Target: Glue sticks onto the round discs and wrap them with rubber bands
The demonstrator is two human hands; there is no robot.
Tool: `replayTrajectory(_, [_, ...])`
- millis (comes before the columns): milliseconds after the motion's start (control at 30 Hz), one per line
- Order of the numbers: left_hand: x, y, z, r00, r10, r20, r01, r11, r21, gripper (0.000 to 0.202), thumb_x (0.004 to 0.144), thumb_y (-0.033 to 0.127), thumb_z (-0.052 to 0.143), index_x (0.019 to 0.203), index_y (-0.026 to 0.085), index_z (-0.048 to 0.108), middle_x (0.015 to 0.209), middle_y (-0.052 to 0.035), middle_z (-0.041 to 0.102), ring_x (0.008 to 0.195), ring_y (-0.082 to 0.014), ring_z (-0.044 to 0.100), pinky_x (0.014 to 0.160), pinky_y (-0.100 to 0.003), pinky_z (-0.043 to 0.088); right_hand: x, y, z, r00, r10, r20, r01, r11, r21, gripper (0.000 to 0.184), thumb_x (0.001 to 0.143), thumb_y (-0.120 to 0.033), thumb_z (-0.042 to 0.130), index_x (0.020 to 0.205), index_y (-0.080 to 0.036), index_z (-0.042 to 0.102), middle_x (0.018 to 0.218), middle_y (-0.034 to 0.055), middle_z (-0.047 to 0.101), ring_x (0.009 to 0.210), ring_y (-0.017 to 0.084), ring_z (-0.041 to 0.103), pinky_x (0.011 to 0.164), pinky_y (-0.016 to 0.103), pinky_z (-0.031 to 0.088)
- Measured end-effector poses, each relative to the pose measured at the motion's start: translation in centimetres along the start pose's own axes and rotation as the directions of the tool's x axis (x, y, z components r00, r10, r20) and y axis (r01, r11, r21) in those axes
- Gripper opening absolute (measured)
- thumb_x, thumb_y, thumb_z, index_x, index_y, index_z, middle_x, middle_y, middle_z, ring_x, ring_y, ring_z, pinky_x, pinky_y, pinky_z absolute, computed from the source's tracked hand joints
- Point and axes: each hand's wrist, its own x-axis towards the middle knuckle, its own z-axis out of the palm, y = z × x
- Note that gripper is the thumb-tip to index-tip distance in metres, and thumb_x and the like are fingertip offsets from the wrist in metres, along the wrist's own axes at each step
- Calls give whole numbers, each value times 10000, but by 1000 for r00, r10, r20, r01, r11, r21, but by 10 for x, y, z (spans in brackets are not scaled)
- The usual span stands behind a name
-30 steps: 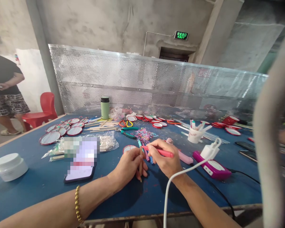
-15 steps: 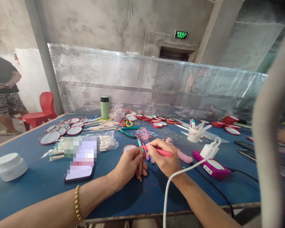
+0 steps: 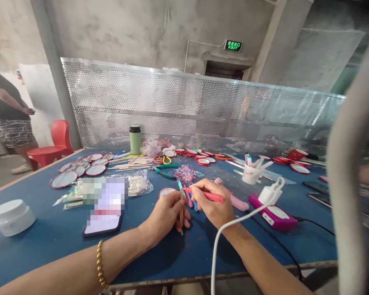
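Item 1. Wooden stick (image 3: 181, 218), one, pale and narrow, in my left hand (image 3: 167, 212): thumb and fingertips pinched on it, the other fingers curled loosely beneath. One end pokes out below those fingers, toward me; the other stands near the fingertips of my right hand (image 3: 217, 207). I judge it light, stiff and dry, little inclined to slip, but thin enough to snap if bent. Best hold: a light pinch near the middle, ends left free.

Item 2. Red-pink pen (image 3: 211, 196), one, in my right hand: fingers gathered round the barrel in a writing grip. Its front end is at the stick's far end; whether they touch, I cannot tell. Probably light, rigid plastic, smooth enough to slide; best held low on the barrel.

Item 3. Loose markers (image 3: 188, 199), several, on the table (image 3: 153, 259), just beyond and between my hands.

Item 4. Red-rimmed disc (image 3: 166, 191), one, just beyond my left hand, partly hidden by it.

Item 5. Phone (image 3: 101, 228), one, left of my left hand.
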Motion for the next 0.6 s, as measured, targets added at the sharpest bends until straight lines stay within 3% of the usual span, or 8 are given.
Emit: replayTrajectory(600, [0,1,0,1000,-1,4,1,1000,-4,254,856,415,550,891,169,496,621,0,637,488,-145,658,340,-156,463,0,-1,-1,1000,2,10,-1,1000,-31,212,873,-227,543,679,-175,612,545,-16,603,445,93,518,454,195,420])
